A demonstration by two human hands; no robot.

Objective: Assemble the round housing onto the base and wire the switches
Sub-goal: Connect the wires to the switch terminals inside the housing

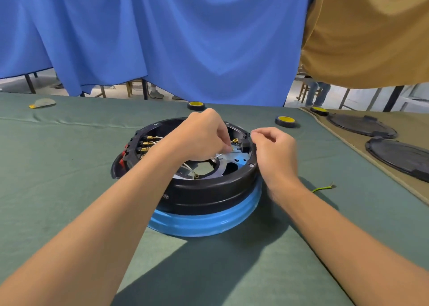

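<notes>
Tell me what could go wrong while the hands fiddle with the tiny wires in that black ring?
The left hand pinches a small brass connector; it might slip or bend before reaching the black switch. The loose white wires by the centre hole could snag. The right hand pinches the black housing only at its rim, so a hard push might shift it on the blue base.

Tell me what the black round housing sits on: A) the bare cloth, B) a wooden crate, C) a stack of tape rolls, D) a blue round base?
D: the black housing rests on a blue base, which stands on the green cloth.
</notes>
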